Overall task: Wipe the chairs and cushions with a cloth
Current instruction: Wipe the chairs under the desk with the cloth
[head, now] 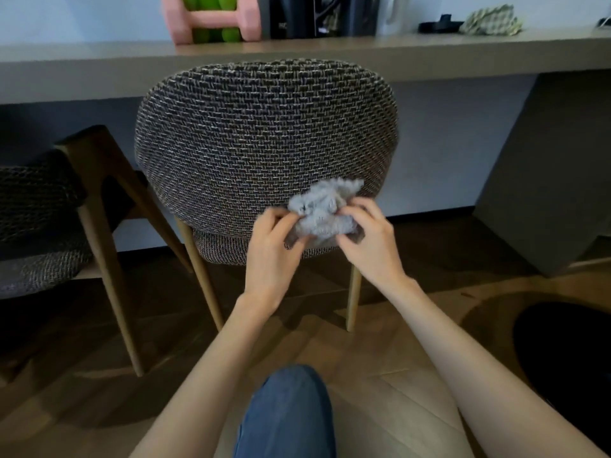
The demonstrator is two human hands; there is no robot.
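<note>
Bunched cloth point(322, 209), long axis rising rightward, pinched by left hand point(274, 249), right hand point(370, 239)

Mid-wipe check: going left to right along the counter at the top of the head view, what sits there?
On the counter: pink dumbbell → black appliance → white container → flat black item → checked cloth. The green dumbbells overlap the pink one, so they are left out.
</note>
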